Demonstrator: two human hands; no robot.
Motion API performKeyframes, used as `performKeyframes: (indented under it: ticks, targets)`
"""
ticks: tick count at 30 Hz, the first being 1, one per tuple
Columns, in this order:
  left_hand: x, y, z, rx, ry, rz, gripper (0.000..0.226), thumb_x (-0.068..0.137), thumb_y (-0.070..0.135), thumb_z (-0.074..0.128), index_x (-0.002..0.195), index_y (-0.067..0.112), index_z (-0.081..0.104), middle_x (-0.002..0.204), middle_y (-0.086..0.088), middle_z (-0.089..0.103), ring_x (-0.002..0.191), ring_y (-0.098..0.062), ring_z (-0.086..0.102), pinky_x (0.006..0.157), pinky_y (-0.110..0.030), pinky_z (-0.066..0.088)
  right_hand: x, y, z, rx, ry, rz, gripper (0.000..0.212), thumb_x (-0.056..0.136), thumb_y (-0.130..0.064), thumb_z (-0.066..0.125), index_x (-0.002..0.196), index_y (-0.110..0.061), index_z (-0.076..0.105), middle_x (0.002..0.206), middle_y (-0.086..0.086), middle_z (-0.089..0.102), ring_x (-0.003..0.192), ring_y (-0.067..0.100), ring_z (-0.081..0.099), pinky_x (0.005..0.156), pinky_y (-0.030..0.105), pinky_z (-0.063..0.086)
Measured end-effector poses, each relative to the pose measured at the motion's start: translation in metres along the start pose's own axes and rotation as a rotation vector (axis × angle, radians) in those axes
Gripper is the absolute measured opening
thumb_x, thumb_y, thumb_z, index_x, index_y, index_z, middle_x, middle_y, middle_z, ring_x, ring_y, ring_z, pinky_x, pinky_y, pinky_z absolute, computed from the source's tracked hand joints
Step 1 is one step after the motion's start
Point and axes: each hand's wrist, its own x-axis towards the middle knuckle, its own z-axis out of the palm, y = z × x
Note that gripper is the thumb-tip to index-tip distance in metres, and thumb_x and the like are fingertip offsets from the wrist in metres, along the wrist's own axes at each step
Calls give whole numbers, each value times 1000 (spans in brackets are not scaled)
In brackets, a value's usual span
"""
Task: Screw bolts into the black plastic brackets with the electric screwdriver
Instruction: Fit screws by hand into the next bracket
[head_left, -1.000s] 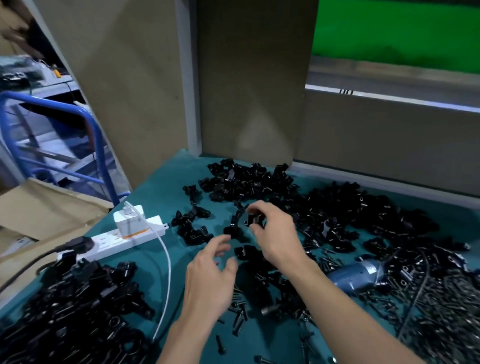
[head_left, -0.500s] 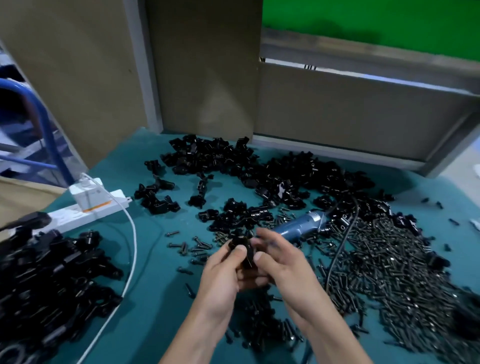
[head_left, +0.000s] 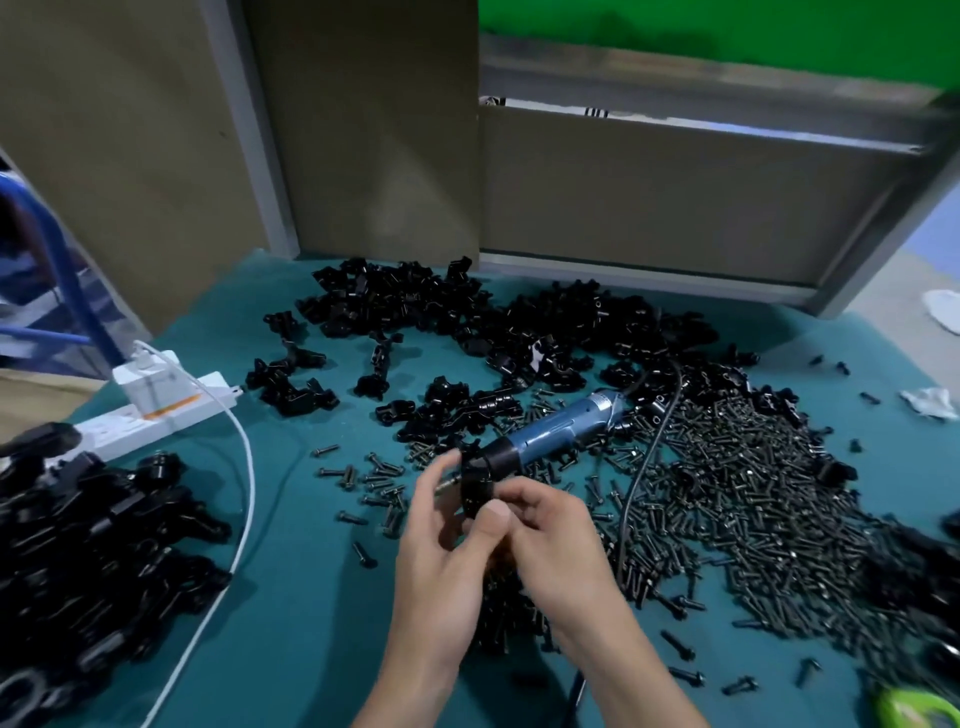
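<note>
Teal mat (head_left: 311, 597) below cardboard walls (head_left: 363, 156). Left hand (head_left: 441, 561) and right hand (head_left: 561, 545) pinch one bracket (head_left: 475, 493), fingers partly curled. Screwdriver (head_left: 550, 434) lies just beyond the fingertips, bolts (head_left: 753, 493) to their right.

— What's sitting at the back?
— I'm seeing brown panels (head_left: 363, 130) rising behind the teal table cover (head_left: 291, 597), a grey post (head_left: 244, 130) splitting them, a green surface (head_left: 727, 31) glowing above.
— And left?
— A blue frame (head_left: 67, 275) is standing there; pale floor (head_left: 893, 312) is showing right.
</note>
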Motion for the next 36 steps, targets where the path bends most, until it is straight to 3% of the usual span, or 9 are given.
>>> performKeyframes:
  ticks: [3,6,10,14,17,21,27,33,36]
  targets:
    - [4,0,-8,74,-90,66,44,98,27,69,132,53,60,115,14,75,108,-5,71,81,-14,57,3,1,-5,174,-96,46,19,99,-14,63,90,-21,78,80,10,74,69,20,62,66,33,53]
    - [15,6,-19,229,-181,81,31,100,20,66,119,44,71,109,10,77,108,-13,72,87,-25,56,6,6,-15,206,-169,94,12,92,-20,66,85,-15,74,75,14,62,70,25,55,66,38,48]
    - [26,16,-24,476,-383,149,25,101,26,64,110,47,76,115,18,75,113,-3,68,97,-26,53,4,9,-26,132,-233,123,19,101,-9,60,102,-15,78,90,19,75,74,26,65,72,41,55]
    - [27,7,-17,289,-136,56,36,106,12,56,99,40,79,103,7,80,99,-10,75,80,-19,58,11,11,-29,-198,104,91,12,98,-25,67,95,-31,76,79,-9,75,70,3,68,69,25,54]
    - [27,-1,-21,105,-47,-125,33,110,14,47,103,22,79,100,-9,80,89,-27,78,68,-27,62,24,11,-31,-565,171,92,24,99,-17,63,110,-37,68,93,-11,70,77,6,66,64,15,49]
    - [25,-6,-26,110,-113,-126,36,110,15,46,101,22,80,99,-14,79,87,-32,78,69,-29,63,39,19,-25,-897,65,16,53,93,-2,63,142,-23,56,137,-3,56,124,18,49,108,29,41]
    - [25,-12,-27,123,-88,-94,40,111,18,45,96,32,80,95,-11,79,85,-30,78,70,-27,62,44,25,-31,-933,50,-19,34,92,3,60,105,-28,65,104,-7,52,89,14,55,75,27,45]
    - [29,-12,-25,93,-69,-91,39,110,16,47,94,31,80,92,-13,78,82,-31,77,66,-29,62,40,22,-41,-936,46,3,32,93,-1,63,105,-30,69,109,-8,65,79,13,62,70,30,55]
    - [33,-7,-26,102,-58,-69,39,110,17,48,93,29,80,91,-12,78,81,-30,77,66,-28,62,40,13,-39,-821,114,-27,23,98,-13,63,101,-34,70,102,-9,68,53,2,52,47,14,37]
